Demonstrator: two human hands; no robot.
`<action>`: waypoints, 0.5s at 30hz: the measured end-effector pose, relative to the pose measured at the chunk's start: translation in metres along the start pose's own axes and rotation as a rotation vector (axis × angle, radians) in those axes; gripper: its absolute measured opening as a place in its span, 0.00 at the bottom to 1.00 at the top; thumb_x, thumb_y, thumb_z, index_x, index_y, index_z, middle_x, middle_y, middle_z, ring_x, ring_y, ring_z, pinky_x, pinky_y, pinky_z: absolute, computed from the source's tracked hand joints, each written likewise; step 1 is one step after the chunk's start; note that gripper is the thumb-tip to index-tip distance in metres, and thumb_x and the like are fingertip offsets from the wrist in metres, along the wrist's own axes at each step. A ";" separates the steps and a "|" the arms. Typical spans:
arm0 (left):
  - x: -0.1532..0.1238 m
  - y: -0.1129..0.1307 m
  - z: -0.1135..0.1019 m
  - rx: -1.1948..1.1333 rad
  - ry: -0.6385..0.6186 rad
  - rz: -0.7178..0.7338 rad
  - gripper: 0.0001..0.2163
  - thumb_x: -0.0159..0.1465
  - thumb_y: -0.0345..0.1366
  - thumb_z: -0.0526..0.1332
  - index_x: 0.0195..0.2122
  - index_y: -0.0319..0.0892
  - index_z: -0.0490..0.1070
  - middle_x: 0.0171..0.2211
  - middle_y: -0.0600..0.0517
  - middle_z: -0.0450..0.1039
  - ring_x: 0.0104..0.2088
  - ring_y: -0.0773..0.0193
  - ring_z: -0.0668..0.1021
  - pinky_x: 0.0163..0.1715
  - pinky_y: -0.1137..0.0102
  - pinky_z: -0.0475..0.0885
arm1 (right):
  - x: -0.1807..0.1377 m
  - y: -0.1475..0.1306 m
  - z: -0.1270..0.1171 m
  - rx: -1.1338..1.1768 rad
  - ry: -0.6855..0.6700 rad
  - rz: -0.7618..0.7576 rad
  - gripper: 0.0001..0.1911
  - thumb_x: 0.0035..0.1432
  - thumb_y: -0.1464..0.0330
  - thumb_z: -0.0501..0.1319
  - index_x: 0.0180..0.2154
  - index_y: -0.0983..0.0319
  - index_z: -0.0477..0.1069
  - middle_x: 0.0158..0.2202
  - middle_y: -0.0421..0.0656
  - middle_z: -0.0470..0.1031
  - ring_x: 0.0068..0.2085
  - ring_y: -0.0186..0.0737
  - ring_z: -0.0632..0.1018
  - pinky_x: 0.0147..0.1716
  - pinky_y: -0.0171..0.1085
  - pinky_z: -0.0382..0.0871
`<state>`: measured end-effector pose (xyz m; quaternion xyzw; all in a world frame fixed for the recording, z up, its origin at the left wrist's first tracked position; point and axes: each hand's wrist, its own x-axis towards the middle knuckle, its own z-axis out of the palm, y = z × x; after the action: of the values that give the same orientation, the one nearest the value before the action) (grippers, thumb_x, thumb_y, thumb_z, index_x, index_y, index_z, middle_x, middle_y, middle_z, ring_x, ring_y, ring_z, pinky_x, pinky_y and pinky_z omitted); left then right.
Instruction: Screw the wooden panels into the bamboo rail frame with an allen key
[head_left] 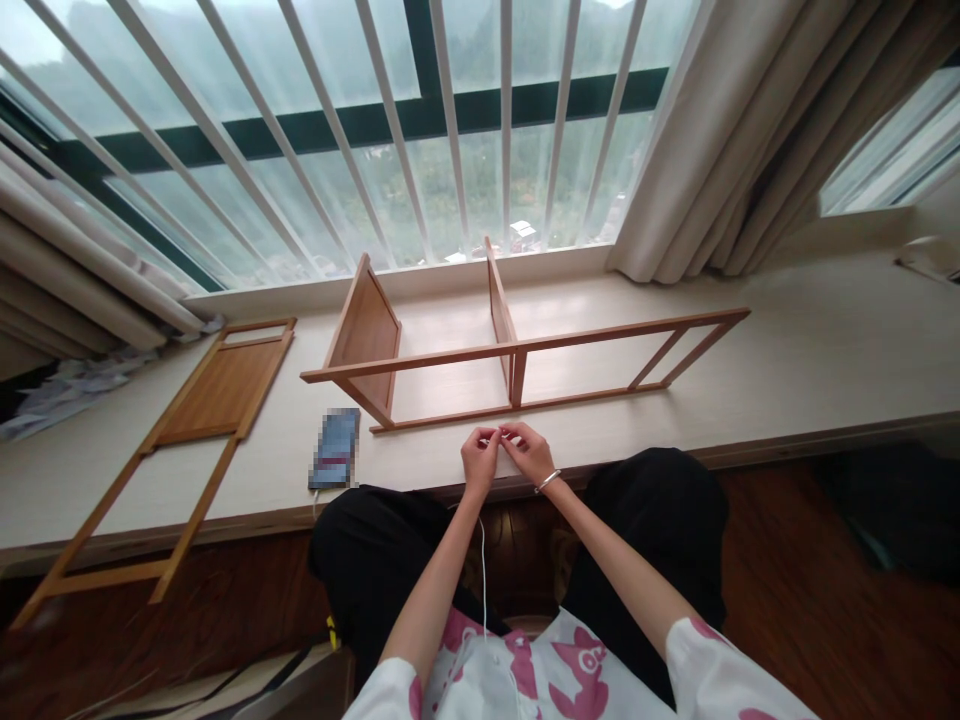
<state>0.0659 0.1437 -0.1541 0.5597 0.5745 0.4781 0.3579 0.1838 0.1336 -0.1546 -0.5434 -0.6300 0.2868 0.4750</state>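
Note:
My left hand (479, 462) and my right hand (530, 455) meet fingertip to fingertip above the front edge of the white ledge (592, 440). Both are closed in a pinch; whatever lies between the fingers is too small to make out. Just beyond them lies a wooden frame (450, 356) on its side, its long rails running left to right. Two wooden panels stand up from it: a left panel (364, 325) at one end and a middle panel (499, 300). A bracelet (548, 482) circles my right wrist.
A second wooden frame with a panel (225, 390) lies at left, its legs jutting over the ledge's edge. Left of my hands, a phone (335, 448) rests with a white cable (484, 570) nearby. Behind are a barred window (457, 160) and a curtain (697, 140).

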 end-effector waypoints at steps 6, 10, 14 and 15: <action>-0.002 -0.001 0.000 0.055 0.010 0.012 0.12 0.56 0.44 0.56 0.30 0.41 0.70 0.29 0.51 0.72 0.28 0.68 0.73 0.30 0.72 0.68 | 0.000 0.005 0.000 -0.020 -0.003 0.037 0.11 0.55 0.63 0.54 0.38 0.56 0.71 0.37 0.41 0.75 0.36 0.38 0.75 0.34 0.36 0.70; -0.005 -0.001 0.000 0.080 -0.034 0.064 0.11 0.56 0.43 0.56 0.32 0.42 0.71 0.31 0.50 0.72 0.32 0.67 0.73 0.32 0.71 0.69 | 0.001 0.009 0.001 -0.021 0.014 0.070 0.09 0.54 0.64 0.54 0.35 0.56 0.71 0.36 0.41 0.75 0.35 0.38 0.76 0.35 0.38 0.70; -0.007 -0.002 0.000 0.095 -0.045 0.083 0.10 0.57 0.42 0.56 0.33 0.42 0.71 0.32 0.49 0.72 0.33 0.66 0.74 0.33 0.70 0.69 | 0.000 0.013 0.004 0.046 0.040 0.060 0.09 0.53 0.63 0.55 0.33 0.57 0.72 0.34 0.42 0.76 0.36 0.39 0.76 0.37 0.38 0.71; -0.007 -0.001 0.000 0.097 -0.042 0.080 0.10 0.57 0.41 0.56 0.33 0.42 0.71 0.33 0.49 0.73 0.33 0.67 0.74 0.34 0.70 0.69 | 0.000 0.014 0.004 0.053 0.047 0.067 0.09 0.53 0.63 0.55 0.33 0.57 0.72 0.34 0.42 0.76 0.36 0.39 0.76 0.37 0.39 0.71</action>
<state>0.0662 0.1367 -0.1563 0.6089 0.5666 0.4517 0.3228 0.1856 0.1374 -0.1683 -0.5579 -0.5923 0.3063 0.4941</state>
